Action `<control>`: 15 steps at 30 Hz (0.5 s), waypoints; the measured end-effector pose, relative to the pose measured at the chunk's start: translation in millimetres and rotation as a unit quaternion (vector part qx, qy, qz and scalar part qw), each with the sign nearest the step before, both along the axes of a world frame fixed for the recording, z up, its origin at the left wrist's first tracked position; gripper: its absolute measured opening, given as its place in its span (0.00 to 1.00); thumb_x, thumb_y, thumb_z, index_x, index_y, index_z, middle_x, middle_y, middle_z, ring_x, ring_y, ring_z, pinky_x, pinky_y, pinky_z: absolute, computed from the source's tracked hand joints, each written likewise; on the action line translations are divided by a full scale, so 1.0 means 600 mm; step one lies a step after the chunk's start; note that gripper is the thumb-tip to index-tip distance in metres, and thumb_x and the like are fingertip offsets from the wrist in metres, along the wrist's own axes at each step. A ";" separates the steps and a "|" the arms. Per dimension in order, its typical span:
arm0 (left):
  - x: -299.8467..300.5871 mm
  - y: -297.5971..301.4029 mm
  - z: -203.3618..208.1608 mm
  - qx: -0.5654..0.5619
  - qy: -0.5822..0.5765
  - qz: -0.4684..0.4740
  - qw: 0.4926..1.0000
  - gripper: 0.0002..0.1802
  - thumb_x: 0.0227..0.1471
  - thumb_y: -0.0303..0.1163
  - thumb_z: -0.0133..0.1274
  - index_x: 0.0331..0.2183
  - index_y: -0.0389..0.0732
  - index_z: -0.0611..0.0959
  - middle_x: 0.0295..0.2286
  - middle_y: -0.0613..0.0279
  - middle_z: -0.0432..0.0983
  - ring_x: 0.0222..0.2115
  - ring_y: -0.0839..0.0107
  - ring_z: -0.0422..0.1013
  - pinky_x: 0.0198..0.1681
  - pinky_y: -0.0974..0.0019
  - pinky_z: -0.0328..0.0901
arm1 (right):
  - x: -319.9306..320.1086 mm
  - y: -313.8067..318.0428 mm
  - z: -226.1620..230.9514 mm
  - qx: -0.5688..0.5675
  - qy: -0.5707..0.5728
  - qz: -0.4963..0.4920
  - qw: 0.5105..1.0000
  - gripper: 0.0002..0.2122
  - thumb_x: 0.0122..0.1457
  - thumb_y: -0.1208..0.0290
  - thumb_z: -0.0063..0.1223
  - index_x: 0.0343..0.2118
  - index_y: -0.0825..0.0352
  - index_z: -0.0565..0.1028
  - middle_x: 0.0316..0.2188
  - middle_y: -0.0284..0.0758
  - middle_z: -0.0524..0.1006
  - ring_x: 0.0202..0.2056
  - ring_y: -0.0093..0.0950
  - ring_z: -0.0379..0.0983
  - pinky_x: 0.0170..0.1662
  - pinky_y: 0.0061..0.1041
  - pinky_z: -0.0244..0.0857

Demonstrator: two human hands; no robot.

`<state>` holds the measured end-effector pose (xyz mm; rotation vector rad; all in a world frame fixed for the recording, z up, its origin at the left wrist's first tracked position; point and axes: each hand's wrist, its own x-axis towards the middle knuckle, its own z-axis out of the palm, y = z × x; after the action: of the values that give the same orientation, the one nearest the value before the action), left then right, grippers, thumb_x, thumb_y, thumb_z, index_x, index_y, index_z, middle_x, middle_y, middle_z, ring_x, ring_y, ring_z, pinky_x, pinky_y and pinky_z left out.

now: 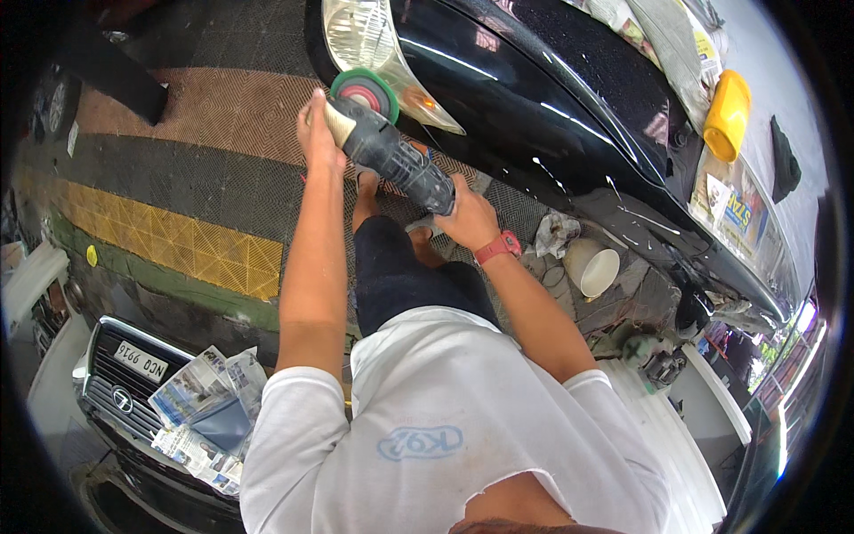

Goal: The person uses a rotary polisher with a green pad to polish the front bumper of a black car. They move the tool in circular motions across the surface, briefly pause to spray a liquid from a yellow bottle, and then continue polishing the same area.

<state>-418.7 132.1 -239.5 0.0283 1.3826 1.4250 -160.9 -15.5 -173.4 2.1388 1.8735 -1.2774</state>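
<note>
Left hand [322, 138]: clamped on the pale front of the polisher [396, 162];
Right hand [471, 216]: wrapped round its black rear end;
Polisher: between both hands; green-rimmed pad [377, 83] beside the headlight [356, 34]; contact unclear;
Black car [498, 93]: white spots on its side

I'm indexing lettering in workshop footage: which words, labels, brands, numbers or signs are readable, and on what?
Wording withheld; only its places given:
White shirt: legible pale blue chest print.
Licence plate: legible characters, upside down.
Car grille: round emblem.
Right newspaper: large bold lettering, partly legible.
Left newspaper: print mostly too small to read.
Black polisher: any markings too blurred.
</note>
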 end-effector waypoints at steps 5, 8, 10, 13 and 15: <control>0.060 -0.023 0.054 0.007 0.058 -0.049 0.997 0.20 0.60 0.42 0.68 0.44 0.41 0.79 0.38 0.62 0.79 0.38 0.72 0.76 0.44 0.65 0.75 | 0.043 -0.047 0.029 0.004 0.069 -0.054 0.996 0.34 0.48 0.64 0.69 0.57 0.66 0.66 0.37 0.57 0.82 0.43 0.59 0.80 0.46 0.53 0.73; 0.142 -0.082 0.095 0.023 0.004 -0.062 0.998 0.17 0.61 0.39 0.67 0.42 0.41 0.79 0.38 0.63 0.79 0.38 0.74 0.75 0.45 0.66 0.73 | 0.104 -0.095 0.074 -0.040 0.042 -0.084 0.995 0.34 0.47 0.64 0.69 0.57 0.67 0.67 0.40 0.57 0.82 0.45 0.59 0.79 0.48 0.51 0.73; 0.186 -0.119 0.108 0.001 0.034 -0.074 0.997 0.17 0.60 0.38 0.68 0.42 0.41 0.79 0.39 0.64 0.78 0.39 0.75 0.75 0.45 0.67 0.73 | 0.151 -0.128 0.089 -0.034 0.055 -0.077 0.995 0.34 0.47 0.65 0.68 0.58 0.67 0.66 0.40 0.57 0.82 0.45 0.59 0.79 0.49 0.50 0.73; 0.217 -0.149 0.130 -0.014 0.015 -0.064 0.998 0.19 0.60 0.37 0.69 0.44 0.38 0.78 0.38 0.62 0.77 0.38 0.75 0.74 0.43 0.70 0.71 | 0.194 -0.161 0.098 -0.031 0.049 -0.062 0.996 0.34 0.46 0.66 0.68 0.57 0.67 0.66 0.40 0.57 0.82 0.45 0.59 0.79 0.49 0.50 0.73; 0.206 -0.142 0.134 -0.019 -0.006 -0.048 0.999 0.18 0.60 0.38 0.69 0.43 0.40 0.79 0.38 0.64 0.77 0.39 0.75 0.74 0.44 0.69 0.71 | 0.184 -0.157 0.096 -0.038 0.025 -0.051 0.998 0.35 0.46 0.66 0.68 0.58 0.67 0.66 0.40 0.57 0.82 0.45 0.58 0.80 0.48 0.50 0.73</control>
<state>-295.0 46.9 -158.8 0.0598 1.3793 1.3173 -50.2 -109.7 -115.7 2.2110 1.7226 -1.4089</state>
